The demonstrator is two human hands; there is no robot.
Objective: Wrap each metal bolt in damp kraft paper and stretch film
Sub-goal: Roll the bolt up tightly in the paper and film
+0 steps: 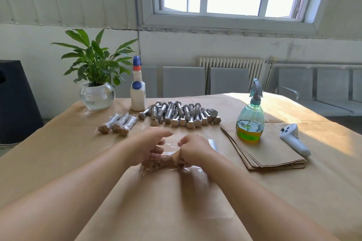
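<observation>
Rolling film round the paper-wrapped bolt (166, 160) in front of the bolt pile (179, 114), both the left hand (146, 148) and right hand (193, 149) grip it with curled fingers; slack film (170, 143) may bunch or cling, leaving gaps.

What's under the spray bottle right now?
The spray bottle stands on the far corner of a stack of kraft paper sheets. Whatever lies under the stack is hidden.
</observation>
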